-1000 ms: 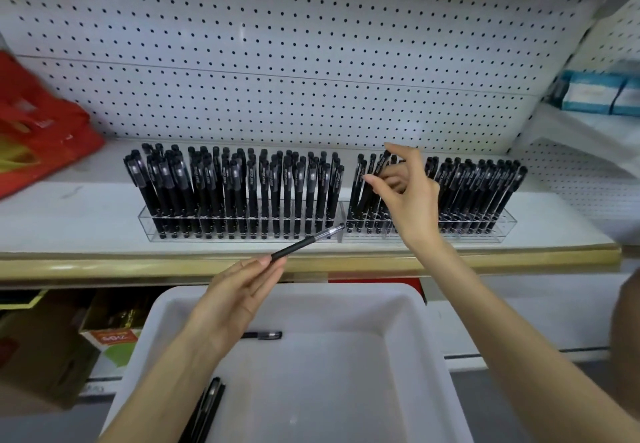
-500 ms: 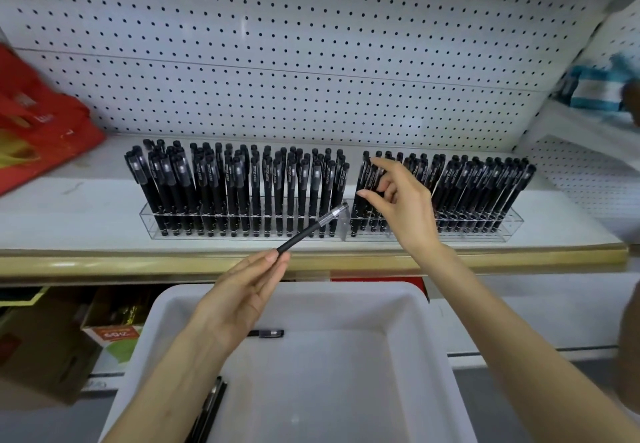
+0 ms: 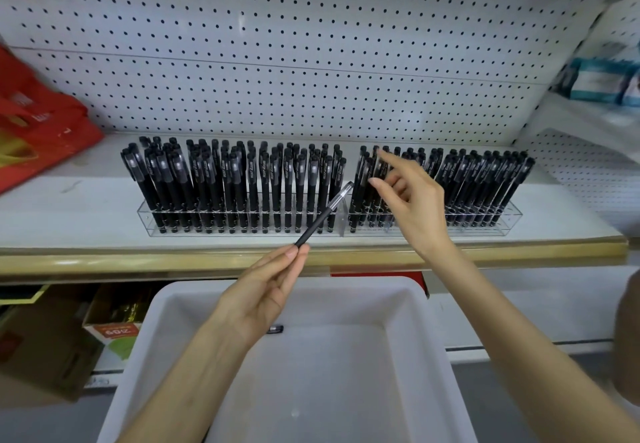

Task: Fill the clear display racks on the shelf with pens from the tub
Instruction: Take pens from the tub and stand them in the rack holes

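The left hand [image 3: 263, 290] holds one black pen [image 3: 323, 214] above the far rim of the white tub [image 3: 346, 285]. Its grip is clamped on the pen's lower end between thumb and fingertips, and the clear-capped end points up and to the right, toward the junction of the two clear racks on the shelf [image 3: 69, 207]. The right hand [image 3: 412, 200] holds nothing: its grip is apart, with the index finger extended to the caps at the left end of the right rack [image 3: 509, 224]. Whether the finger touches them cannot be told. The left rack [image 3: 149, 224] appears full. Gaps appear to remain only among the racked pens [image 3: 367, 186] at the right rack's left end, so the step in hand is judged to be locating a free slot for the held pen. To do it well, use the right index finger to part the leaning pens and expose the slot. Turn the held pen tip-down, cap-up, to match its neighbours, lower it straight in, and release only when it seats. Avoid sweeping sideways, since closely packed pens are likely to tip together. One loose pen [image 3: 276, 329] shows in the tub behind the left hand, so the task appears nearly complete.
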`<state>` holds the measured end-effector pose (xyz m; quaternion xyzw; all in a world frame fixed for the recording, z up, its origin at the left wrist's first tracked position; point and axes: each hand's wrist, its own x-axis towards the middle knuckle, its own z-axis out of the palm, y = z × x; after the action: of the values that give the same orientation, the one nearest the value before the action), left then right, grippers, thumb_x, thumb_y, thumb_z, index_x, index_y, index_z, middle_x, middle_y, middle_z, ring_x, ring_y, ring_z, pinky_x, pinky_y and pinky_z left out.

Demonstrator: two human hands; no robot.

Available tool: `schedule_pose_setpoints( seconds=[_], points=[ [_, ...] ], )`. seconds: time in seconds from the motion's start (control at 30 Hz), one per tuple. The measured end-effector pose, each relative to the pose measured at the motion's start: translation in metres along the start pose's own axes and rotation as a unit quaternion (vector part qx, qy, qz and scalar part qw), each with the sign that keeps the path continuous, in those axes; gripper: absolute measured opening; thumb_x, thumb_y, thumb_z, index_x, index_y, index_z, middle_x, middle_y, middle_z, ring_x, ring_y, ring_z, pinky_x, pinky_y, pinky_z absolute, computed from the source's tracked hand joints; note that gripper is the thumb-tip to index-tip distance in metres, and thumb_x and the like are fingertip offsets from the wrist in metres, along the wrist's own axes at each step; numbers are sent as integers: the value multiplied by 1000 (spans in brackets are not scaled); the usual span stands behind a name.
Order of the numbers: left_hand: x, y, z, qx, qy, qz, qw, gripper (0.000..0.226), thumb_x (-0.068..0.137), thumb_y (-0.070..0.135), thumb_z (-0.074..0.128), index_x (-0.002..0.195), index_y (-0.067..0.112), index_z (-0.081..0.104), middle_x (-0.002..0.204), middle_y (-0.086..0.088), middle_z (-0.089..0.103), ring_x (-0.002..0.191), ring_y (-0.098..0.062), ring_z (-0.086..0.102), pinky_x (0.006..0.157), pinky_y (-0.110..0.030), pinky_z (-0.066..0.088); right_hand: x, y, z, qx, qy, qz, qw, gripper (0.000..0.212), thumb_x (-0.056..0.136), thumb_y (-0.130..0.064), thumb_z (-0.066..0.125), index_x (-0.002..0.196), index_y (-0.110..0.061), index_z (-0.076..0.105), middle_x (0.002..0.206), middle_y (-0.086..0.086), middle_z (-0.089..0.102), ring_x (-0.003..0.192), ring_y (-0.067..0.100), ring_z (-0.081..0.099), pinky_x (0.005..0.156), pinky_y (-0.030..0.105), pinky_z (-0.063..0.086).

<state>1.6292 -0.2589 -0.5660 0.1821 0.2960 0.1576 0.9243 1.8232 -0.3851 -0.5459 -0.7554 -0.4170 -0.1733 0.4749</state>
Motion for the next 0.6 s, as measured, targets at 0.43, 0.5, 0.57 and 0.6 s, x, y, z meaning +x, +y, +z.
schedule_pose_setpoints(
  seconds=[0.43, 0.5, 0.57, 0.6],
  points=[
    [-1, -40, 24, 190, -51, 141, 970, 15, 79, -18, 58, 84, -4, 61, 86, -22, 71, 84, -22, 72, 73, -21, 57, -33, -46, -7, 311, 2, 303, 901, 14, 81, -13, 72, 86, -8, 60, 73, 2, 65, 67, 10, 65, 59, 25, 56],
    [-3, -41, 24, 214, -59, 147, 964, 13, 79, -15, 60, 85, -4, 62, 87, -23, 71, 85, -24, 72, 75, -23, 57, -33, -44, -10, 328, 10, 310, 892, 12, 81, -11, 72, 85, -6, 62, 73, 5, 65, 68, 11, 65, 60, 24, 55],
    [-3, -40, 24, 224, -81, 136, 962, 8, 83, -8, 60, 88, -5, 64, 90, -22, 71, 87, -25, 72, 74, -24, 57, -31, -44, -15, 352, -3, 311, 883, 10, 83, -8, 70, 92, -6, 66, 77, 7, 69, 72, 12, 67, 62, 22, 53],
    [-2, -39, 23, 229, -92, 127, 961, 8, 85, -5, 59, 89, -4, 66, 91, -22, 72, 87, -25, 72, 73, -23, 57, -30, -45, -18, 360, -15, 310, 880, 13, 84, -7, 69, 97, -7, 67, 80, 7, 70, 75, 13, 68, 64, 21, 53]
  ],
)
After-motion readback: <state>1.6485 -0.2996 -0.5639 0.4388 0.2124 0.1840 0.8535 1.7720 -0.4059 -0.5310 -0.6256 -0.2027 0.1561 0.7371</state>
